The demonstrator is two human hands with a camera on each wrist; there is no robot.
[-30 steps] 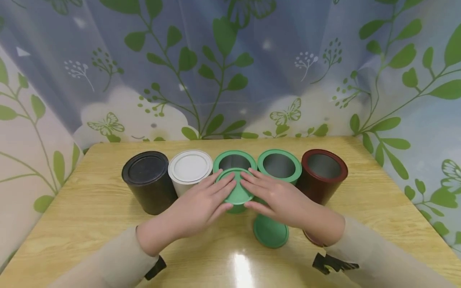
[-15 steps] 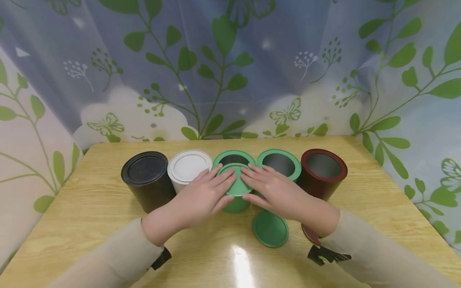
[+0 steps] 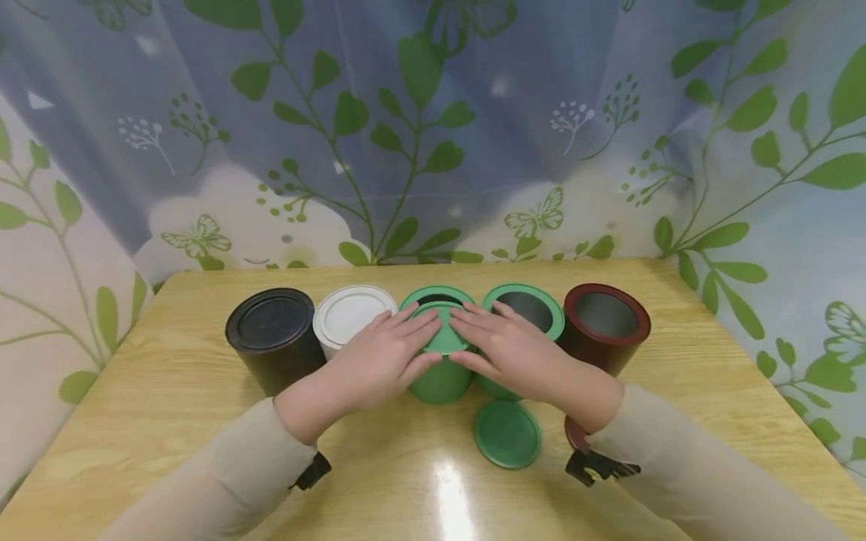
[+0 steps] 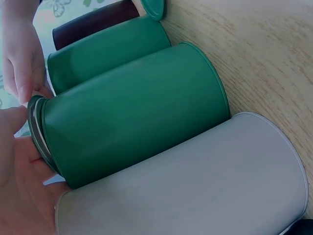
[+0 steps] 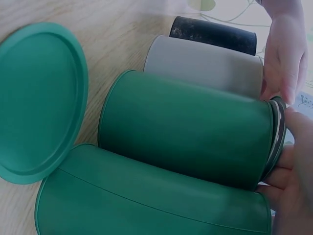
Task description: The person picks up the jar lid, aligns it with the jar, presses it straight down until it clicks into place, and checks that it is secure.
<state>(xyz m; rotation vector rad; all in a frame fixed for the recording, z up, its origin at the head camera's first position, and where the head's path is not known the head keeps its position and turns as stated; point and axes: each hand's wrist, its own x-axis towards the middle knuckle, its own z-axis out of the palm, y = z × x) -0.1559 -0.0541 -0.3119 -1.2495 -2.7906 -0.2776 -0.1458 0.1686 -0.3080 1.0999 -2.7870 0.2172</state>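
My left hand [image 3: 379, 357] and right hand [image 3: 517, 353] lie on either side of a round green lid [image 3: 446, 330]. Their fingers stretch fairly straight over its top, while the thumbs are at its near edge. Beneath it stands the middle green canister [image 3: 440, 379], its rim showing behind the lid with a dark gap along the far side. In the left wrist view the lid [image 4: 34, 117] is at the mouth of the green canister [image 4: 132, 112]. The right wrist view shows right-hand fingers right at the lid's rim [image 5: 279, 137].
Left of the hands stand a black canister [image 3: 271, 319] and a white canister [image 3: 352, 312], both lidded. A second green canister [image 3: 558, 315] and a dark red canister [image 3: 614, 358] stand open to the right. A green lid [image 3: 507, 434] and a partly hidden red lid [image 3: 575, 434] lie in front.
Both hands have moved the green lid away from me, farther over the canister's mouth. Less of the opening shows behind it now, and more of the canister's front is visible.
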